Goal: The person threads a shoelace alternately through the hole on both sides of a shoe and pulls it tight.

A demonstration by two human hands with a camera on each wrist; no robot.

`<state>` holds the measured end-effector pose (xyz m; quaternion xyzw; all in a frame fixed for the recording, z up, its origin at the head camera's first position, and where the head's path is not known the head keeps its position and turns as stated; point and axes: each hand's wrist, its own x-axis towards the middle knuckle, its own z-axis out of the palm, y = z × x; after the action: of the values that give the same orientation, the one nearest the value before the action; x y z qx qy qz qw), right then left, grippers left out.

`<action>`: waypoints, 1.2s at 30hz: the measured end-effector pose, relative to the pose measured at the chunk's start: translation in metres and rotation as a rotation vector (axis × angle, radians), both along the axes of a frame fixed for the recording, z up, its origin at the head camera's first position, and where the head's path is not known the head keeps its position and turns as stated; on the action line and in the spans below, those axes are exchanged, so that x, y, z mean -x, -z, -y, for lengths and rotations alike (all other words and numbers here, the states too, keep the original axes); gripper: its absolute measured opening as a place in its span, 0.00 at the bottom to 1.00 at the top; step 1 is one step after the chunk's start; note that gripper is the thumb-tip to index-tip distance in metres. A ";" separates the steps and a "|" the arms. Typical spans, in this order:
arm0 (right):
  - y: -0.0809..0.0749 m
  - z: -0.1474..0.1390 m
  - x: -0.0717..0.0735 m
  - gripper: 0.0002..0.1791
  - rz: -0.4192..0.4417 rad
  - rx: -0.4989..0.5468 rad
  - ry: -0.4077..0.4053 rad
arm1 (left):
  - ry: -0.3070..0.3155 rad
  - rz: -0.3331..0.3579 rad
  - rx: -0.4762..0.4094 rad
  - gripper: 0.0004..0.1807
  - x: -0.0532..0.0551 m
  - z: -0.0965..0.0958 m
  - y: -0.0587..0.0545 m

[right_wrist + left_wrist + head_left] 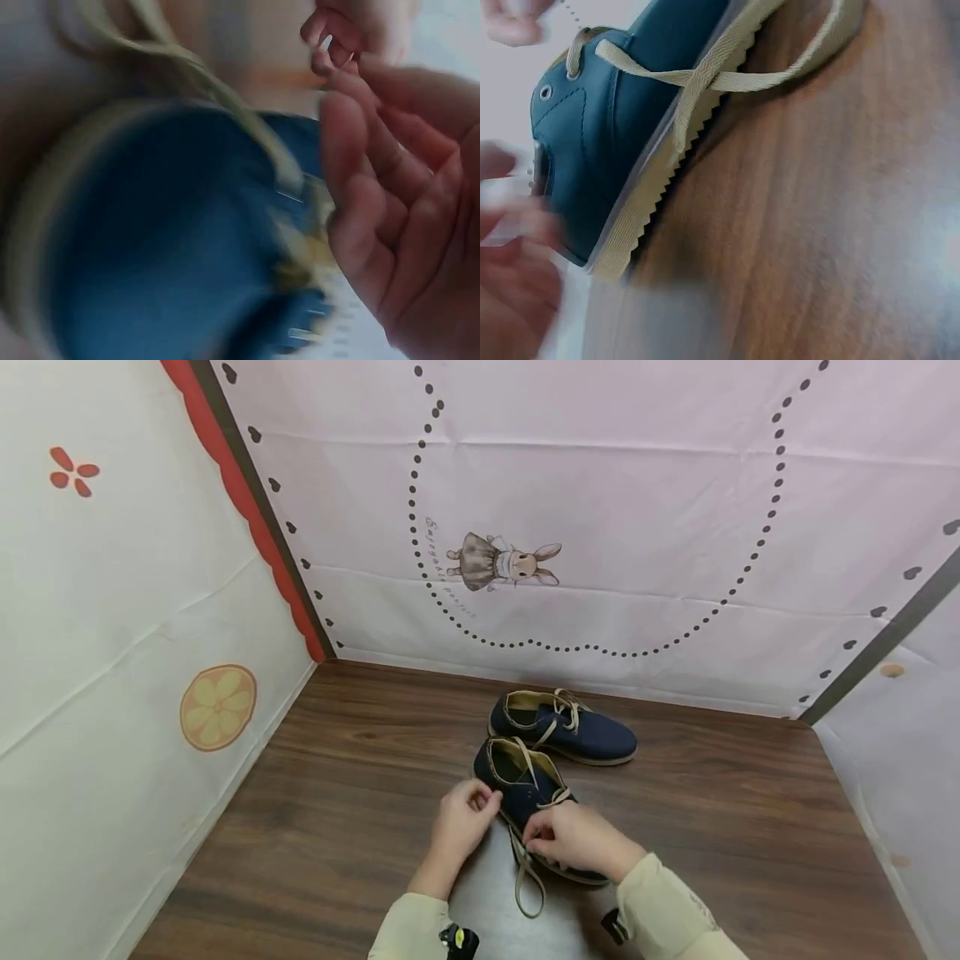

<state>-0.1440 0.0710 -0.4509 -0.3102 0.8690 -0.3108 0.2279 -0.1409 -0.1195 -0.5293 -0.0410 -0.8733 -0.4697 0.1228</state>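
A navy lace-up shoe point(517, 785) with a beige sole sits on the floor, its opening facing up. Beside its heel is my left hand point(463, 823), fingers loosely bent, with nothing visible between them. Over the near side of the toe hovers my right hand point(573, 837), fingers loosely curled; in the right wrist view its thumb and index tips come close together, and no lace shows in them. A beige shoelace point(810, 64) crosses itself over the shoe's side and loops onto the floor. Blur hides some finger detail in the left wrist view.
The matching navy shoe point(581, 733), with its beige lace threaded, stands behind the first one near the back wall. Dark wooden flooring point(360, 793) lies around them. A pale printed sheet with a rabbit figure point(498, 562) covers the back wall.
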 end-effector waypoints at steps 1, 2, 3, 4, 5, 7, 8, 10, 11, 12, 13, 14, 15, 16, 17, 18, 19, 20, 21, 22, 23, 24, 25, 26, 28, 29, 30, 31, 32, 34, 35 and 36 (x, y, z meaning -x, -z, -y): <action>0.007 0.000 -0.004 0.04 -0.002 -0.018 0.017 | -0.006 0.095 0.074 0.12 -0.003 0.000 0.001; 0.013 0.001 -0.008 0.04 -0.004 -0.032 0.036 | 0.009 0.188 0.147 0.16 -0.005 -0.001 0.002; 0.019 0.002 -0.010 0.05 0.003 -0.040 0.057 | 0.035 0.270 0.208 0.19 -0.007 -0.002 0.004; 0.025 0.003 -0.013 0.05 0.009 -0.040 0.073 | 0.064 0.341 0.243 0.20 -0.008 -0.004 0.005; 0.029 0.004 -0.015 0.06 0.015 -0.039 0.087 | 0.087 0.388 0.248 0.20 -0.009 -0.005 0.007; 0.037 0.005 -0.018 0.06 0.020 -0.020 0.115 | 0.093 0.447 0.234 0.19 -0.010 -0.008 0.010; 0.040 0.005 -0.020 0.07 0.017 -0.005 0.134 | 0.089 0.463 0.231 0.18 -0.011 -0.010 0.011; 0.045 0.005 -0.022 0.07 0.003 0.028 0.167 | 0.070 0.485 0.251 0.16 -0.011 -0.013 0.012; 0.046 0.005 -0.023 0.07 -0.009 0.037 0.181 | 0.056 0.493 0.271 0.17 -0.011 -0.014 0.013; 0.048 0.005 -0.025 0.06 -0.019 0.043 0.192 | 0.042 0.495 0.298 0.17 -0.011 -0.015 0.013; 0.049 0.005 -0.026 0.06 -0.025 0.044 0.199 | 0.031 0.490 0.324 0.18 -0.011 -0.016 0.013; 0.050 0.005 -0.028 0.06 -0.022 0.047 0.204 | 0.025 0.483 0.349 0.17 -0.011 -0.016 0.013; 0.051 0.006 -0.029 0.05 -0.014 0.047 0.207 | 0.018 0.474 0.372 0.17 -0.011 -0.016 0.013; 0.052 0.006 -0.031 0.05 -0.009 0.045 0.210 | 0.019 0.464 0.389 0.16 -0.011 -0.016 0.012; 0.053 0.007 -0.032 0.05 0.000 0.045 0.215 | 0.024 0.453 0.400 0.14 -0.011 -0.016 0.012; 0.054 0.007 -0.033 0.05 0.006 0.047 0.221 | 0.033 0.440 0.408 0.12 -0.012 -0.015 0.011; 0.055 0.008 -0.034 0.04 0.012 0.051 0.228 | 0.039 0.428 0.412 0.11 -0.013 -0.015 0.010; 0.056 0.008 -0.035 0.04 0.015 0.053 0.233 | 0.043 0.413 0.418 0.09 -0.014 -0.015 0.010; 0.058 0.009 -0.036 0.04 0.019 0.055 0.237 | 0.042 0.398 0.422 0.09 -0.016 -0.015 0.010; 0.059 0.009 -0.037 0.04 0.024 0.061 0.240 | 0.039 0.381 0.420 0.10 -0.017 -0.016 0.010; 0.060 0.009 -0.038 0.04 0.032 0.066 0.243 | 0.033 0.358 0.416 0.11 -0.019 -0.016 0.010; 0.060 0.009 -0.039 0.04 0.040 0.071 0.244 | 0.024 0.334 0.411 0.12 -0.020 -0.016 0.010; 0.061 0.009 -0.039 0.04 0.044 0.075 0.245 | 0.011 0.303 0.407 0.14 -0.022 -0.017 0.010; 0.062 0.008 -0.039 0.03 0.048 0.080 0.244 | -0.003 0.271 0.396 0.15 -0.023 -0.017 0.011; 0.063 0.008 -0.040 0.03 0.053 0.093 0.244 | -0.027 0.211 0.365 0.16 -0.024 -0.018 0.013; 0.063 0.007 -0.040 0.03 0.053 0.099 0.245 | -0.033 0.191 0.345 0.16 -0.024 -0.018 0.014; 0.063 0.007 -0.039 0.03 0.049 0.104 0.247 | -0.035 0.186 0.309 0.16 -0.024 -0.017 0.015; 0.063 0.007 -0.039 0.03 0.047 0.111 0.249 | -0.030 0.189 0.259 0.15 -0.024 -0.016 0.016; 0.063 0.007 -0.039 0.04 0.048 0.120 0.254 | -0.019 0.210 0.187 0.15 -0.023 -0.014 0.016; 0.062 0.008 -0.038 0.05 0.049 0.146 0.283 | 0.043 0.278 -0.045 0.15 -0.022 -0.010 0.014; 0.061 0.008 -0.038 0.06 0.054 0.160 0.308 | 0.080 0.316 -0.191 0.14 -0.021 -0.009 0.012; 0.060 0.009 -0.038 0.07 0.051 0.179 0.334 | 0.113 0.351 -0.342 0.14 -0.021 -0.008 0.010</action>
<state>-0.1064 0.0619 -0.5113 -0.1728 0.8712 -0.4282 0.1665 -0.1201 -0.1113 -0.5392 0.0136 -0.7854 -0.6167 -0.0521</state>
